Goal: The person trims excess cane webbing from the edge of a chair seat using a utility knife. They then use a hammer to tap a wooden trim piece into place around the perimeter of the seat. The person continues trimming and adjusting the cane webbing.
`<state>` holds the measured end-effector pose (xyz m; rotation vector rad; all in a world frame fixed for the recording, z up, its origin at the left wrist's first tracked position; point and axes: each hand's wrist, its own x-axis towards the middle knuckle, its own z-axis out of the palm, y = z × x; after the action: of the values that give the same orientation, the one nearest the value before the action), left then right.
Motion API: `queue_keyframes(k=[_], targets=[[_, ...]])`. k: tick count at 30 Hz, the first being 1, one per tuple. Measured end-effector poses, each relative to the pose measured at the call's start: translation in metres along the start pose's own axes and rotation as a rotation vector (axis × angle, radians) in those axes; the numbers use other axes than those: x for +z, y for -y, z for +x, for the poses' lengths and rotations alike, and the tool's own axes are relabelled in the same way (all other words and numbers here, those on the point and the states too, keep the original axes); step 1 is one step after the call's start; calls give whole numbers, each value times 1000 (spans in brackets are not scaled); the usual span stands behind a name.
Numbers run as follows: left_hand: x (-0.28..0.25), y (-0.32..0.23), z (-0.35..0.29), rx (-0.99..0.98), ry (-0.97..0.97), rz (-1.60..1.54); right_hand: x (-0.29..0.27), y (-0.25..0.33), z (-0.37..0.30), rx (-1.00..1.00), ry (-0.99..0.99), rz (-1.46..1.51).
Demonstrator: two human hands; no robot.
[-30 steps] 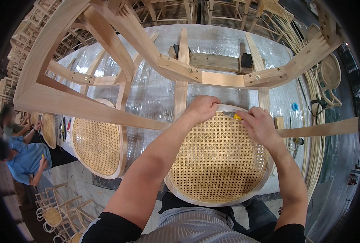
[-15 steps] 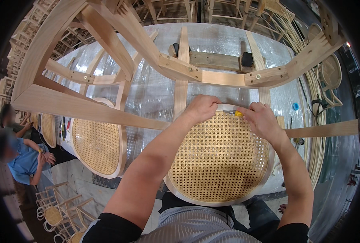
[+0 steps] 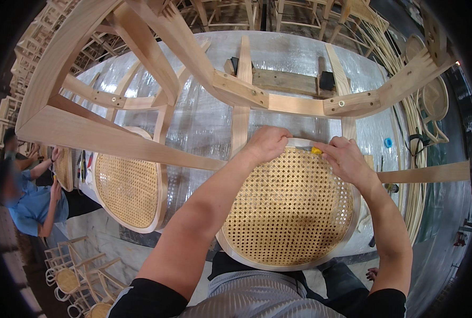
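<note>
A rounded cane seat panel [image 3: 283,212] with a pale wooden rim rests tilted against the table edge, close to my body. At its far edge my left hand [image 3: 268,143] is closed, fingers curled onto the rim left of centre. My right hand [image 3: 347,158] is closed at the far right of the same edge, pinching a small yellow utility knife [image 3: 316,150] against the inside of the rim. Most of that knife is hidden by my fingers. Just beyond both hands, the curved rail of a wooden chair frame [image 3: 294,105] crosses the plastic-covered table.
Another cane seat panel [image 3: 127,188] stands to the left. Bundled cane strips [image 3: 413,201] run along the right side. A blue ring [image 3: 388,142] lies on the table [image 3: 299,47]. Co-workers, one in a blue shirt [image 3: 29,206], are at far left, above stacked chair frames [image 3: 79,275].
The yellow knife and my right fingers have shifted slightly right along the rim, and its blade no longer shows. At left, the blue-shirted person's hands have parted and moved to a cane panel.
</note>
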<state>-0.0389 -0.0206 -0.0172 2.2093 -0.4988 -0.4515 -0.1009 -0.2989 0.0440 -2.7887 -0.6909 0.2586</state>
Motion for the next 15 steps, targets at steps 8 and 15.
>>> queue_keyframes(k=[8, 15], targets=[[0, 4, -2, 7, -34, 5, -6, 1, 2, -20, 23, -1], [1, -11, -2, -47, 18, 67, -12, -4, -21, 2, -40, 122]])
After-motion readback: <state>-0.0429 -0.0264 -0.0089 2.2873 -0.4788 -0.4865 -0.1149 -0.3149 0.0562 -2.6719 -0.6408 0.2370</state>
